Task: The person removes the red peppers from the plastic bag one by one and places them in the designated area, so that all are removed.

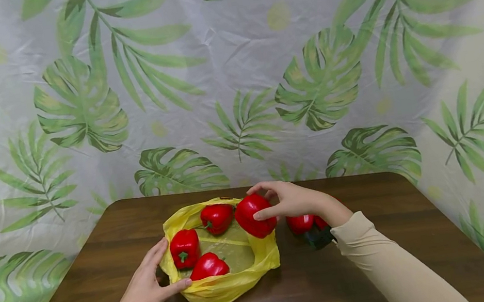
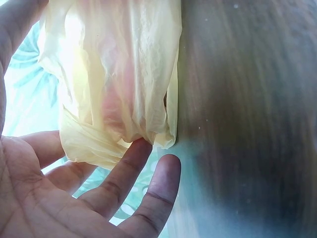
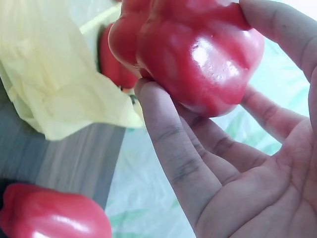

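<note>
A yellow plastic bag stands with its mouth spread wide. Inside it lie three red bell peppers: one at the back, one on the left and one by the near rim. My right hand grips another red bell pepper over the bag's right rim, thumb on one side and fingers on the other; its lobed end shows in the right wrist view. My left hand touches the bag's left side with fingers spread and fairly straight, its thumb at the near rim. Fingertips rest against the thin plastic.
More red bell peppers lie on the table right of the bag, partly hidden behind my right wrist. The brown wooden table reaches back to a hanging cloth printed with green leaves.
</note>
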The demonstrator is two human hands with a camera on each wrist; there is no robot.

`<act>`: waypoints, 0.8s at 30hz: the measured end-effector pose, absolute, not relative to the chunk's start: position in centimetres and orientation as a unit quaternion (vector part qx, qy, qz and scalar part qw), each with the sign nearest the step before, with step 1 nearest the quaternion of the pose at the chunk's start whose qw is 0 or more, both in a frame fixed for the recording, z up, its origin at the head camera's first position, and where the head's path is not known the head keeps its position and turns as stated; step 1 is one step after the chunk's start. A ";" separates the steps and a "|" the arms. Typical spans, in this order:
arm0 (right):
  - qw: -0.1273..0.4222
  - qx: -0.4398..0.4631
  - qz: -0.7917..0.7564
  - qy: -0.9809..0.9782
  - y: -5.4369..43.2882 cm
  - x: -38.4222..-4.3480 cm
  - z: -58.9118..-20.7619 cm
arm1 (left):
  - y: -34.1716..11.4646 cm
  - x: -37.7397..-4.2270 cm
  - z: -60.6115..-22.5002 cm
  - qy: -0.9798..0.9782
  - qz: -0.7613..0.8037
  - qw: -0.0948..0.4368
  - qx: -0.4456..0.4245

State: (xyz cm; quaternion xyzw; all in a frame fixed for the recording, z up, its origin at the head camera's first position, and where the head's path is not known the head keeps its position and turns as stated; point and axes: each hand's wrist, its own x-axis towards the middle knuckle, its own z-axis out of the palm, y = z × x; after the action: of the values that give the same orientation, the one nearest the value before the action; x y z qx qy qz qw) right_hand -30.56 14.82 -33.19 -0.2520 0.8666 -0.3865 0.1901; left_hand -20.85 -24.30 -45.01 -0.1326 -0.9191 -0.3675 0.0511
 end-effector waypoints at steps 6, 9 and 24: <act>0.172 -0.237 -0.405 0.866 16.6 -30.5 -33.2 | -24.2 -20.8 -45.0 -0.921 -0.363 0.048 -0.129; 0.167 -0.235 -0.416 0.863 17.4 -30.4 -33.2 | -24.2 -20.8 -45.0 -0.922 -0.362 0.048 -0.129; 0.146 -0.233 -0.417 0.866 21.0 -29.9 -33.2 | -24.3 -20.8 -44.9 -0.921 -0.366 0.043 -0.126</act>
State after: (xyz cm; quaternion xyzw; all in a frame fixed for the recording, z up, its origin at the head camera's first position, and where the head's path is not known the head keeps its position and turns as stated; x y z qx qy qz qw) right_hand -29.90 21.01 -33.18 -0.2326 0.8662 -0.4174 0.1462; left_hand -20.80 -24.25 -44.89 -0.1263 -0.9209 -0.3661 0.0433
